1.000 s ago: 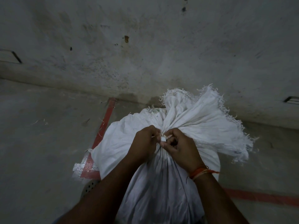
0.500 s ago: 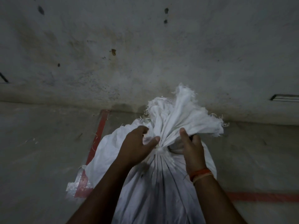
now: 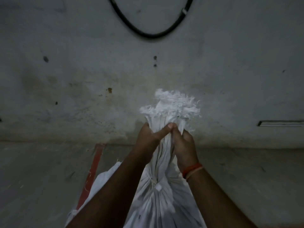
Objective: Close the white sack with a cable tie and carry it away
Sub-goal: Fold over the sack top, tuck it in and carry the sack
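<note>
The white sack (image 3: 158, 206) stands low in the middle of the view, its mouth gathered into a twisted neck. A white cable tie (image 3: 157, 186) cinches that neck, its square head facing me. Above the tie, my left hand (image 3: 148, 139) and my right hand (image 3: 182, 145) both clasp the bunched neck, thumbs meeting at the front. The frayed top of the sack (image 3: 172, 104) fans out above my fists. A red and orange thread band sits on my right wrist (image 3: 191, 170).
A stained grey wall (image 3: 82, 79) rises just behind the sack, with a black cable loop (image 3: 148, 34) hanging on it. A red painted line (image 3: 93, 170) runs along the concrete floor at the left. A dark slot (image 3: 279, 123) shows at the right.
My hands have left the cable tie and slid up the neck, squeezing the spread cloth into a tight bundle. The view has tilted up and the neck stands taller.
</note>
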The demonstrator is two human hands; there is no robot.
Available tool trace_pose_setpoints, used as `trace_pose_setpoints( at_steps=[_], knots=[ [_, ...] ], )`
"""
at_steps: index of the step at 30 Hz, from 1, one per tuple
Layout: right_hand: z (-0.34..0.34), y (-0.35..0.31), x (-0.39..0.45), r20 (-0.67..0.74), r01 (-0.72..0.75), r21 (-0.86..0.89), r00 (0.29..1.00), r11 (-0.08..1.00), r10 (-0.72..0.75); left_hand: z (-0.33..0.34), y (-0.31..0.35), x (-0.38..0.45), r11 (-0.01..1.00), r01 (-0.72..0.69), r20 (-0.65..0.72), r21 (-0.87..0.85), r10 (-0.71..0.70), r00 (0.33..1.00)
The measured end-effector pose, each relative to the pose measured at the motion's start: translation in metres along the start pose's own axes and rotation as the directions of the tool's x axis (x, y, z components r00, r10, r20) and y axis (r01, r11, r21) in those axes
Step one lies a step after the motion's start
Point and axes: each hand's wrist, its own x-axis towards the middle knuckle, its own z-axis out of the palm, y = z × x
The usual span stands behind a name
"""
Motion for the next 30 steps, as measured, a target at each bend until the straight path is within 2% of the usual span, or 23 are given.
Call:
trace_pose_setpoints(
  at_steps=[2,4,8,11,19,24,26,30],
  knots=[
    [0.005,-0.015,0.002,-0.003,0.013,0.008,1.000,1.000,-0.013,0.001,0.017,-0.007,0.997,-0.027,0.035,-0.067,0.030,0.999],
    [0.007,-0.023,-0.001,0.022,-0.035,0.113,0.999,0.993,0.033,-0.001,0.028,-0.014,0.994,-0.066,0.030,-0.083,0.069,0.997],
    [0.012,-0.033,-0.012,0.084,-0.076,0.270,0.995,0.960,0.055,-0.002,0.043,-0.029,0.987,-0.134,-0.013,-0.084,0.133,0.991],
    [0.015,-0.044,-0.018,0.076,-0.092,0.320,0.995,0.943,0.071,-0.004,0.051,-0.037,0.983,-0.136,-0.045,-0.123,0.131,0.990],
    [0.012,-0.067,-0.010,0.183,-0.119,0.256,0.980,0.959,0.072,-0.007,0.064,-0.044,0.988,-0.111,-0.012,-0.111,0.110,0.994],
    [0.011,-0.063,-0.001,0.272,-0.185,0.253,0.956,0.949,0.114,-0.006,0.075,-0.044,0.982,-0.187,0.098,0.016,0.184,0.978],
    [0.009,-0.063,-0.002,0.265,-0.185,0.256,0.957,0.949,0.115,-0.003,0.077,-0.045,0.981,-0.189,0.034,0.048,0.187,0.982],
    [0.009,-0.058,-0.002,0.105,-0.120,0.315,0.990,0.941,0.091,-0.003,0.076,-0.038,0.982,-0.145,-0.117,0.122,0.160,0.980]
  ],
)
